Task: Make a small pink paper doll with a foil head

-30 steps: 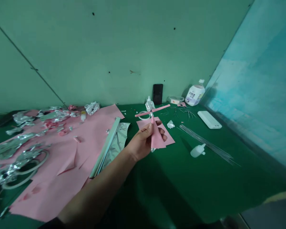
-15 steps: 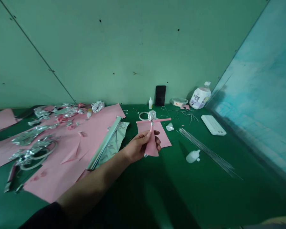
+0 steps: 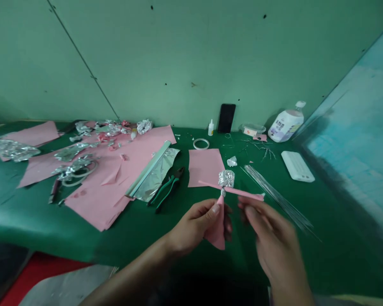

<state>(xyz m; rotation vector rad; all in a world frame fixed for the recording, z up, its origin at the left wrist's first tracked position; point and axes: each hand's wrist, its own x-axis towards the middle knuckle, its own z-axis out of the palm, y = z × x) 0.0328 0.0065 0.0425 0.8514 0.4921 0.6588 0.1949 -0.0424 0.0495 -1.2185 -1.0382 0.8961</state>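
Observation:
A small figure (image 3: 217, 231) has a pink cone-shaped paper body, thin pink arms stretched sideways and a crumpled foil head (image 3: 226, 178). My left hand (image 3: 199, 223) grips it by the body, thumb in front and fingers behind. Close to the figure's right-hand arm (image 3: 244, 193), my right hand (image 3: 274, 233) is raised with its fingers bent; motion blurs it, and whether the fingertips touch the arm cannot be made out. Behind the figure a square pink sheet (image 3: 204, 163) lies on the green table.
Green-handled pliers (image 3: 167, 189) and a foil roll (image 3: 150, 168) lie left of my hands. Pink sheets (image 3: 95, 204) and crumpled foil (image 3: 12, 148) spread further left. Thin wires (image 3: 274, 197), a white power bank (image 3: 297, 166), a bottle (image 3: 286, 124) and a phone (image 3: 226, 118) stand or lie beyond.
My right hand has come into view beside the figure. The view has shifted, and my left hand with the figure is now lower and further right. The pliers have come into sight.

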